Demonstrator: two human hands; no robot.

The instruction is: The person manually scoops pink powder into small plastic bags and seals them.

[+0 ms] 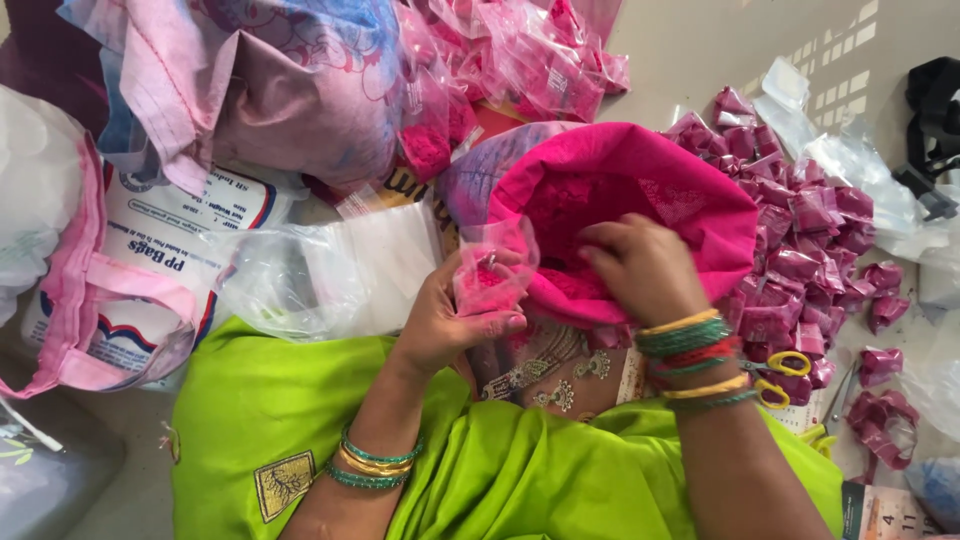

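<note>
- Pink powder fills a big bag (640,190) lined with bright pink, sitting open in front of the person's lap
- left hand (455,320) holds a small clear packet (490,275) partly filled with pink powder, fingers (490,325) curled around its lower part, right at the near rim of the big bag
- right hand (640,265) reaches into the mouth of the big bag, fingers bent down into the powder; whether they pinch anything I cannot tell
- both wrists carry green, gold and red bangles (690,340)
- a heap of filled, sealed packets (810,250) lies to the right on the floor
- scissors with yellow handles (775,375) lie just beside that heap, near the right wrist
- a stack of empty clear bags (330,270) lies to the left of the left hand
- green cloth (500,470) covers the lap
</note>
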